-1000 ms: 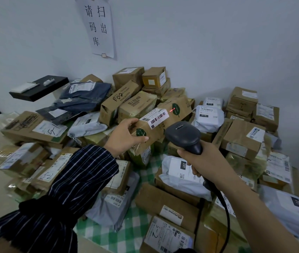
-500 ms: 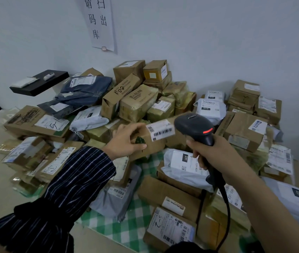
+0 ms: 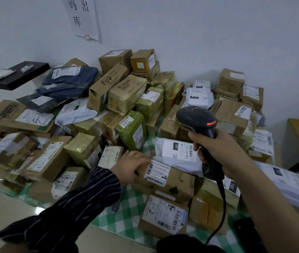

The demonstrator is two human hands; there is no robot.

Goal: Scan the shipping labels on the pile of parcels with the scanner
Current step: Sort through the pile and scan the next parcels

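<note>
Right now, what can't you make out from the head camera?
Head view only:
Brown cardboard box: label print too small; left hand covers its end, grip unclear.
Black handheld scanner: window faces away; right hand hides trigger.
White paper wall sign: top cut off by frame edge.

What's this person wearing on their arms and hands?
The left sleeve is long and dark with thin pale stripes, ending at the wrist. The right forearm is bare. The left hand and right hand are ungloved; no watch or rings visible.

Head-worn view — down over parcels [image 3: 126,92]
</note>
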